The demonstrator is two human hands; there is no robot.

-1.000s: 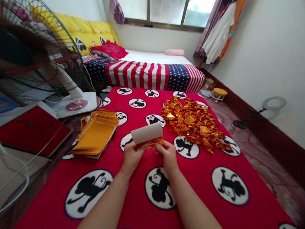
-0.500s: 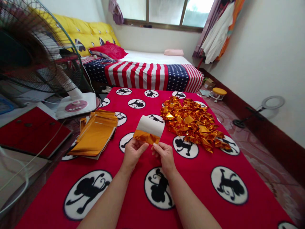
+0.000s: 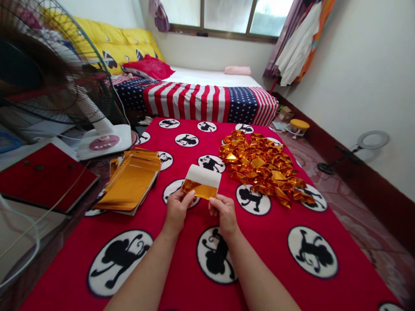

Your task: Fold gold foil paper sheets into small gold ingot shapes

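Observation:
Between my hands is a sheet of gold foil paper (image 3: 202, 188), its near edge folded up so that a gold band shows below the white inner side. My left hand (image 3: 177, 208) pinches its left near corner, thumb on top. The right near corner is gripped between the thumb and fingers of my right hand (image 3: 223, 211). To the left lies a stack of flat gold foil sheets (image 3: 129, 181). Beyond my right hand spreads a heap of folded gold foil pieces (image 3: 259, 162). All of this is on a red cloth (image 3: 262, 235) printed with black monkeys in white circles.
An electric fan (image 3: 103, 138) stands at the left, beside a red panel (image 3: 45, 172) and loose cables. A bed (image 3: 201, 101) with a striped, starred cover is at the back. On the right floor are a yellow stool (image 3: 298, 124) and a ring light (image 3: 372, 140).
The gold band on the paper has become smoother, and less of the white side shows beyond it. Both hands keep their hold on the near corners.

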